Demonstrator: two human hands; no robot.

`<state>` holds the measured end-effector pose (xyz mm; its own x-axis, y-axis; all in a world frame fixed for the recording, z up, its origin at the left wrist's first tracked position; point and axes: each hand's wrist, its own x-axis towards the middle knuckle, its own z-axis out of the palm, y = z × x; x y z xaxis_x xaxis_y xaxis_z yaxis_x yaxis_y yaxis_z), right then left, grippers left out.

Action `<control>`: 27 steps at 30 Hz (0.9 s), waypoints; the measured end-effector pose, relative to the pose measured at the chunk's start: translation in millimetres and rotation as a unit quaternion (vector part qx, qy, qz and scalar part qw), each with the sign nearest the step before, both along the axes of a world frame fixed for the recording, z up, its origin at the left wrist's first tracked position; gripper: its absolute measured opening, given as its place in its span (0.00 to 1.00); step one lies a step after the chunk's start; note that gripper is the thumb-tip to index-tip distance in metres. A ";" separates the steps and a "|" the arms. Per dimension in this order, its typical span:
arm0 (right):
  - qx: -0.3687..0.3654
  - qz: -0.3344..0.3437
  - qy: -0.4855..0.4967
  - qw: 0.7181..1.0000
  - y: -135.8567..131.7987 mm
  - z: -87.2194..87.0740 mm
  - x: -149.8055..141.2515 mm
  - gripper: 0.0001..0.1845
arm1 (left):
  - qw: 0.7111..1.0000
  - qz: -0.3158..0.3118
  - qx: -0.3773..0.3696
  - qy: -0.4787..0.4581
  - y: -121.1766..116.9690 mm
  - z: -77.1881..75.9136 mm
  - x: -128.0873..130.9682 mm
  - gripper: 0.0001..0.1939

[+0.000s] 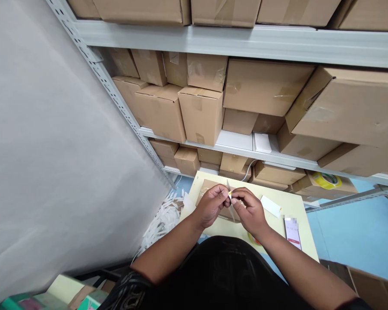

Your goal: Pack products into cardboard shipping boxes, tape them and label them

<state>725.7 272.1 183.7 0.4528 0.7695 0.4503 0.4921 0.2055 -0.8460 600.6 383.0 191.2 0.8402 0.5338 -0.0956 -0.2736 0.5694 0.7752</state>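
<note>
Over a small pale yellow table (297, 206), my left hand (211, 204) and my right hand (250, 211) meet fingertip to fingertip. Both are pinched on a small thin strip (229, 194), white or clear with a yellow bit, held between them. Under the hands lies a flat brown cardboard piece (204, 189). A white slip (270, 206) rests on the table to the right of my right hand. A phone (292, 230) lies further right, near the table's front edge.
Metal shelving (245, 43) packed with cardboard boxes (200, 114) fills the space ahead. A yellow tape roll (326, 180) sits on a low box at right. White paper strips (161, 221) are piled on the floor at left, beside a grey wall (51, 150). The floor is blue (358, 232).
</note>
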 end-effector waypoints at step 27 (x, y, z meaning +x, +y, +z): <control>0.040 -0.056 -0.338 0.938 3.1 7.5 4.0 0.25 | 0.994 0.052 0.091 0.016 1.6 -6.9 2.9 0.16</control>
